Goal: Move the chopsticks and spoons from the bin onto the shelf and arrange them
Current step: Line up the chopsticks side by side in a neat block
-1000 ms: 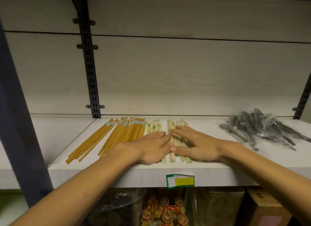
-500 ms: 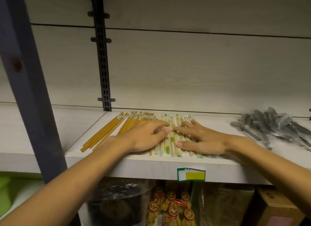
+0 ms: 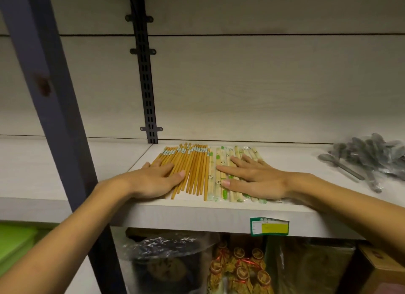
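Several brown wooden chopsticks (image 3: 195,168) lie side by side on the white shelf (image 3: 197,214). To their right lie several pale chopsticks in clear wrappers with green print (image 3: 215,177). My left hand (image 3: 153,179) rests flat on the left part of the brown chopsticks, fingers straight. Flat on the wrapped chopsticks lies my right hand (image 3: 252,179), fingers spread. A heap of grey spoons in clear plastic (image 3: 368,157) sits at the shelf's far right, apart from both hands. No bin is in view.
A dark blue upright post (image 3: 57,118) crosses the left foreground. A black slotted rail (image 3: 146,85) runs up the back wall. A green-and-yellow price tag (image 3: 269,227) sticks to the shelf edge. Bagged goods (image 3: 236,271) and a cardboard box (image 3: 385,269) stand below.
My left hand has slid left, off the wrapped chopsticks and onto the brown ones, which now lie closer together. The right hand stays on the wrapped chopsticks. The camera has shifted left.
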`<control>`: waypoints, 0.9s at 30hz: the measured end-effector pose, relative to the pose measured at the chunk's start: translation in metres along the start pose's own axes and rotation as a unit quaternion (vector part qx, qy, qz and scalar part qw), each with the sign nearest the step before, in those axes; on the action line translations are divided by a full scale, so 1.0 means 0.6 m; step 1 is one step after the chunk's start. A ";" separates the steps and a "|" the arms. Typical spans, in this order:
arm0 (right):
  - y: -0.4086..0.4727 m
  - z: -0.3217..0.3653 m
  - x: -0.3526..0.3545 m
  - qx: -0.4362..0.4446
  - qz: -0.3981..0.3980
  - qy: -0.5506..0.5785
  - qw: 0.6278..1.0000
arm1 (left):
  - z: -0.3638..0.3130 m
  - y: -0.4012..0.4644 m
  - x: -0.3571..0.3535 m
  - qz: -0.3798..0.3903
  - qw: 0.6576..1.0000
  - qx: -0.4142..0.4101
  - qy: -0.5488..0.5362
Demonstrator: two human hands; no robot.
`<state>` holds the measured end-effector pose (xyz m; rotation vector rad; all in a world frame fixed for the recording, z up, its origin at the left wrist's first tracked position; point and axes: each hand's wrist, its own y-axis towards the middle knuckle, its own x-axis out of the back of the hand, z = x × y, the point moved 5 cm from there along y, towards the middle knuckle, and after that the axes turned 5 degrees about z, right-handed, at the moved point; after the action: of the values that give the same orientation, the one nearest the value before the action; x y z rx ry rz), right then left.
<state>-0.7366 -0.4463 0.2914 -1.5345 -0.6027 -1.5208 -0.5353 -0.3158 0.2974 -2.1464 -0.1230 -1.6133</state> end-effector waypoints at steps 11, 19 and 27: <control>0.011 -0.016 0.005 -0.029 -0.006 0.003 1.000 | -0.029 0.031 -0.009 -0.045 0.989 -0.126 0.061; 0.007 -0.005 -0.003 -0.027 0.010 -0.012 1.000 | -0.028 0.005 -0.012 -0.019 0.990 -0.137 -0.012; -0.018 0.006 0.001 -0.007 0.038 -0.009 0.999 | -0.037 -0.041 -0.013 -0.036 0.990 -0.135 0.028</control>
<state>-0.7436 -0.4380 0.2952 -1.5667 -0.5391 -1.4585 -0.5657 -0.3009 0.3022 -2.3158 0.0399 -1.8200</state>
